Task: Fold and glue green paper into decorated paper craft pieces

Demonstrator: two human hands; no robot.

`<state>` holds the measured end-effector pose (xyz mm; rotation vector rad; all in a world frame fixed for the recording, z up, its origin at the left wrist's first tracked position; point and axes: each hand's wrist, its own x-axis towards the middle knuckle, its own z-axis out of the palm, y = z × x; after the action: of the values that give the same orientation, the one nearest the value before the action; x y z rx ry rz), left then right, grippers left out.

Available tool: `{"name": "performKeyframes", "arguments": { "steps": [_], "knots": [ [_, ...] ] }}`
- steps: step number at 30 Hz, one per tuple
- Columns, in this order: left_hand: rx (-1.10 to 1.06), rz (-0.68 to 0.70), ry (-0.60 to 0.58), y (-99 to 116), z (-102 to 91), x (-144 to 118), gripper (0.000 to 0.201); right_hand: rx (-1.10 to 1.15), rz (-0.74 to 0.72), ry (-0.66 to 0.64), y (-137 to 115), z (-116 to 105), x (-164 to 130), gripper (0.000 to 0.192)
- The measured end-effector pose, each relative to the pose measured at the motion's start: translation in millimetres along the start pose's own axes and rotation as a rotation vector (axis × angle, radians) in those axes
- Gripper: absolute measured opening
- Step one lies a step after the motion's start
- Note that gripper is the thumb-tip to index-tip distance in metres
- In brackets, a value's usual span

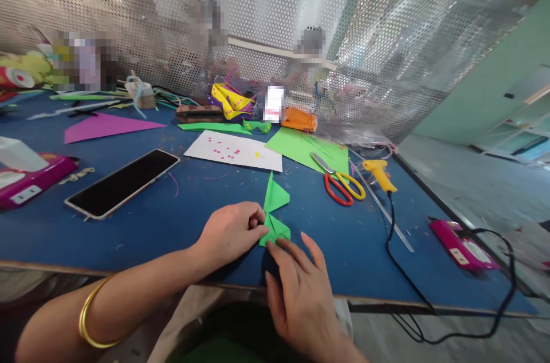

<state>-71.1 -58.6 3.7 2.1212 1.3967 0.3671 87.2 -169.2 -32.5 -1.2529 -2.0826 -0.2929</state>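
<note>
On green paper, hands partly curled.

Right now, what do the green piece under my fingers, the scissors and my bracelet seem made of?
Green piece: probably matte paper, judging by its flat creases and thin edges. Scissors: grey, gleaming blades suggest metal; smooth red and yellow handles suggest plastic. Bracelet: bright gold-coloured highlights suggest polished metal.

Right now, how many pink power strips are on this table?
2: one pink power strip at the far left, partly cut off by the picture's edge; another pink power strip at the far right. Others may be hidden.
</note>
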Motion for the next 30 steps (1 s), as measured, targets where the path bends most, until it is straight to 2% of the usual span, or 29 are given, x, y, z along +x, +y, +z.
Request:
{"name": "performKeyframes", "arguments": {
  "steps": [4,8,11,14,16,18,21,26,30],
  "knots": [
    [-0.024,-0.005,-0.013,2,-1.5,1,0.008,0.035,0.005,-0.029,3,-3,3,0.032],
    [-0.075,0.041,-0.037,8,-6.0,0,0.009,0.094,0.007,-0.054,13,-15,10,0.033],
    [-0.098,0.102,-0.006,14,-12.7,8,0.01,0.152,0.055,-0.017,31,-27,25,0.026],
    [-0.113,0.156,0.046,18,-19.0,31,0.01,0.224,0.19,0.045,60,-31,56,0.014],
    [-0.139,0.192,0.047,17,-20.7,49,0.013,0.321,0.344,-0.008,81,-24,80,0.011],
    [-0.176,0.219,0.011,15,-20.2,63,0.016,0.466,0.532,-0.164,100,-13,101,0.009],
    [-0.207,0.235,-0.02,9,-18.4,69,0.012,0.58,0.554,-0.345,115,5,117,0.005],
    [-0.219,0.222,-0.081,-1,-17.4,63,0.011,0.725,0.523,-0.551,108,13,103,0.011],
    [-0.21,0.19,-0.151,-6,-16.5,65,0.013,0.633,0.479,-0.572,101,10,92,0.022]
  ]
}}
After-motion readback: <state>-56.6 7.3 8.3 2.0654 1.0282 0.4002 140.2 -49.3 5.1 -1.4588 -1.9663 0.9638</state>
